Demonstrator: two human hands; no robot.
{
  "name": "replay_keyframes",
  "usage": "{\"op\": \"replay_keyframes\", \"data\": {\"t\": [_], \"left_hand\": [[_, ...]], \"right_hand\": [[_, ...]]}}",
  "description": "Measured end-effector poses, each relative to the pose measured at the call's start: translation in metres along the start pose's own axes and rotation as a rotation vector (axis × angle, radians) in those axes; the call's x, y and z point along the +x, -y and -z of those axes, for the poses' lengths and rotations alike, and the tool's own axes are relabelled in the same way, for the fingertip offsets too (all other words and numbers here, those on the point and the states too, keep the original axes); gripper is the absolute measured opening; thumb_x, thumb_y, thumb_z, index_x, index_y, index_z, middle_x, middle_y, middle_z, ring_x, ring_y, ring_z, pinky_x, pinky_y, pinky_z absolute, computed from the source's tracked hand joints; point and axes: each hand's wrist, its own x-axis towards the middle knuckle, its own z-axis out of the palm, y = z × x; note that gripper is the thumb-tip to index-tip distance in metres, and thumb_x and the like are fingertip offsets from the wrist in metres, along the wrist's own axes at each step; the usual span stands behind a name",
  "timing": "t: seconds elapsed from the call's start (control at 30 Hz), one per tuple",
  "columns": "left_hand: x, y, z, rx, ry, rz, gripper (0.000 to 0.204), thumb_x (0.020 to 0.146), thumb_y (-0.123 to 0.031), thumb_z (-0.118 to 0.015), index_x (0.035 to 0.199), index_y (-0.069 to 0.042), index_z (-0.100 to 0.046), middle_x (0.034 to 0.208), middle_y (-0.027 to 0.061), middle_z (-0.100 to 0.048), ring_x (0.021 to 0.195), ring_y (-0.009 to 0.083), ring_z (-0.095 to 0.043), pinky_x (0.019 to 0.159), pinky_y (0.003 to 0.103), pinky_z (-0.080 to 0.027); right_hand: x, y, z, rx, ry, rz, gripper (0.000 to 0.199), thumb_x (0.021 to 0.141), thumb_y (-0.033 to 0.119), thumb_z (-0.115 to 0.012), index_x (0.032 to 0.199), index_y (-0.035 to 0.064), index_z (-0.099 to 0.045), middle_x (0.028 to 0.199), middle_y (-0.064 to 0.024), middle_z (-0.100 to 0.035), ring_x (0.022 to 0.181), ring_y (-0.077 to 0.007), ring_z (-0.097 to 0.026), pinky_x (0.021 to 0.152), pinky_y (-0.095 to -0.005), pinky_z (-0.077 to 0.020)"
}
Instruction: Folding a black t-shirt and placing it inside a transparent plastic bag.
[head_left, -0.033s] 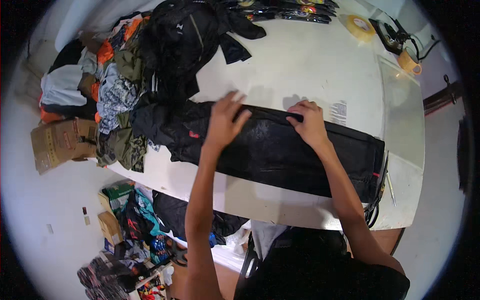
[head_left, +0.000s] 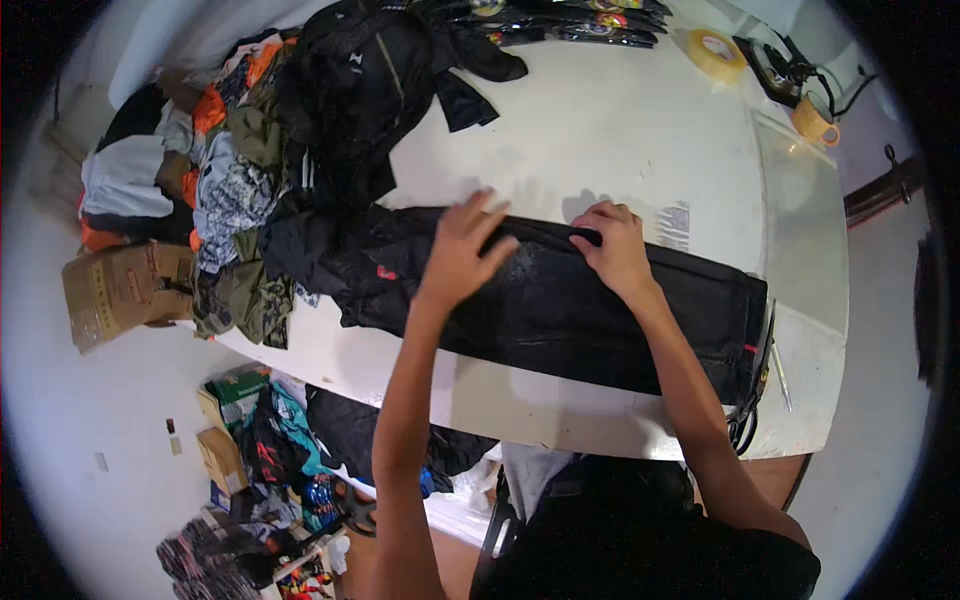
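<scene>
A pair of what look like black trousers (head_left: 570,300) lies lengthwise across the white table (head_left: 560,130), with a small red mark near each end. Over their left half is my left hand (head_left: 462,252), fingers spread and slightly blurred, holding nothing; whether it touches the cloth I cannot tell. My right hand (head_left: 613,245) pinches the far edge of the trousers, thumb and fingers closed on the fabric. The left end of the trousers runs up against heaped clothes, so its outline is partly lost there.
Mixed clothes (head_left: 235,180) are heaped at the left, with a black jacket (head_left: 350,85) beside them. A cardboard box (head_left: 130,292) is below the heap. Packaged items (head_left: 570,22), a tape roll (head_left: 716,56) and an orange mug (head_left: 815,120) stand far off; scissors (head_left: 745,420) lie at the right.
My left hand has shifted slightly to the right above the trousers. The right hand keeps its pinch in nearly the same spot.
</scene>
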Motion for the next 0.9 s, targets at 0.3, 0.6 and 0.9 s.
{"op": "replay_keyframes", "data": {"t": [0.3,0.6,0.9], "left_hand": [[-0.051,-0.019,0.014,0.179,0.267,-0.022,0.059,0.085,-0.039,-0.072,0.134,-0.01,-0.057,0.152,0.0131,-0.042,0.137,0.0307,-0.043,0.115,0.055,-0.027],[-0.059,-0.044,-0.008,0.213,-0.022,0.116,0.049,0.088,-0.032,-0.069,0.129,-0.006,-0.059,0.134,0.0161,-0.055,0.121,0.0341,-0.053,0.107,0.051,-0.035],[-0.034,-0.108,-0.062,0.164,0.036,-0.064,0.043,0.094,-0.024,-0.059,0.134,-0.008,-0.056,0.148,0.0214,-0.042,0.137,0.0408,-0.038,0.11,0.056,-0.03]], "right_hand": [[-0.002,-0.022,0.027,-0.284,-0.183,-0.193,0.016,0.078,0.002,-0.066,0.092,0.0077,-0.073,0.098,-0.0094,-0.066,0.094,-0.0306,-0.06,0.085,-0.0435,-0.045],[-0.023,0.011,0.015,-0.274,0.036,-0.14,0.022,0.089,0.02,-0.062,0.1,0.0037,-0.071,0.106,-0.0142,-0.063,0.102,-0.0332,-0.059,0.087,-0.0476,-0.0459],[-0.095,0.044,0.015,-0.216,0.0,-0.012,0.052,0.093,0.028,-0.056,0.134,-0.0045,-0.052,0.144,-0.0265,-0.044,0.14,-0.0427,-0.033,0.115,-0.0582,-0.0192]]}}
